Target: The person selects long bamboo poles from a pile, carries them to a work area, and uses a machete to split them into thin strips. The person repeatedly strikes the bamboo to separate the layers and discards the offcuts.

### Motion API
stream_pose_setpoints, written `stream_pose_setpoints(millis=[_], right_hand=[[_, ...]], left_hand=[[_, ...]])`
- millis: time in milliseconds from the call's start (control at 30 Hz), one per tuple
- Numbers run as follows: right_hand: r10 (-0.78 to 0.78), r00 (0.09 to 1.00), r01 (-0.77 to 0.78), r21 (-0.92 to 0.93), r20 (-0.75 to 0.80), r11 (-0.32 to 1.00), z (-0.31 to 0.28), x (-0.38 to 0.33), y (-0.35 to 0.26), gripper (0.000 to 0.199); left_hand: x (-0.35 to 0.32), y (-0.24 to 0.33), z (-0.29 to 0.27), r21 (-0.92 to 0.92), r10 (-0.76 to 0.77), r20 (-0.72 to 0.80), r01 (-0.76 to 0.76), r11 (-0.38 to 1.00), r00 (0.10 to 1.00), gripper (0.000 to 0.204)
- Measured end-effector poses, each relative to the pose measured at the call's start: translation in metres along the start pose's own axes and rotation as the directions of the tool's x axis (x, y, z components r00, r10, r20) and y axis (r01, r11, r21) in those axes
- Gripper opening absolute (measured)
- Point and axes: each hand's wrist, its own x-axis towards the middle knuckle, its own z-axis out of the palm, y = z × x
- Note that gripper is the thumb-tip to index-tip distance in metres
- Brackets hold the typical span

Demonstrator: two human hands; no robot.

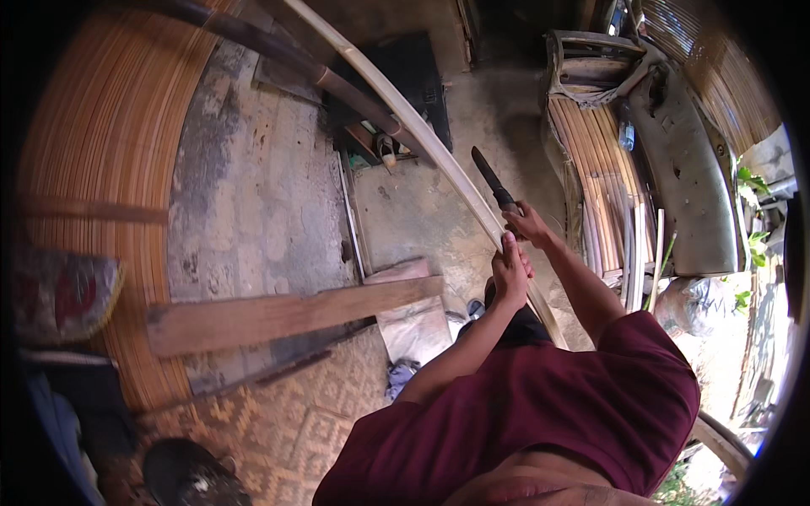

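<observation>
A long pale split bamboo strip (456, 177) slants from the top of the view down past my body on the right. My left hand (510, 271) is closed around it, thumb pointing up along the strip. Just above, my right hand (526, 224) grips the dark handle of a knife (486, 169). Its dark blade points up and to the left, beside the strip's right side and apart from it. The strip's lower end runs under my left arm, beside my dark trousers.
A wooden plank (295, 319) juts in from the left. A darker bamboo pole (350, 97) crosses behind the strip near a black cabinet (405, 63) with a shoe (386, 152). At right stands a bamboo-slat bench (582, 152) with a plastic bottle (625, 133); several pale strips (639, 257) lean there.
</observation>
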Motion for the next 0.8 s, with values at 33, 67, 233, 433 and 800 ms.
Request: stream_pose_setpoints(millis=[33, 67, 233, 433, 800], right_hand=[[0.032, 0.998, -0.032, -0.01, 0.051, 0.999, 0.006, 0.041, -0.014, 0.042], [0.059, 0.993, -0.057, -0.018, 0.102, 0.998, 0.012, 0.077, -0.02, 0.043], [0.142, 0.959, -0.198, 0.222, 0.244, 0.955, 0.08, 0.226, -0.052, 0.037], [0.218, 0.92, -0.329, 0.339, 0.326, 0.881, 0.156, 0.413, -0.034, 0.051], [-0.06, 0.963, 0.176, 0.439, -0.264, 0.881, 0.288, 0.661, 0.02, 0.061]], left_hand=[[0.018, 0.019, 0.003, -0.012, -0.013, -0.004, 0.013, 1.0, 1.0, 0.044], [0.03, 0.032, 0.005, -0.013, -0.025, -0.006, 0.025, 1.0, 1.0, 0.044], [0.137, 0.09, -0.009, 0.058, -0.072, -0.063, 0.076, 0.995, 0.995, 0.044], [0.254, 0.132, -0.016, 0.086, -0.167, -0.183, 0.185, 0.979, 0.969, 0.039], [0.384, 0.153, -0.086, -0.156, -0.317, -0.259, 0.284, 0.946, 0.913, 0.015]])
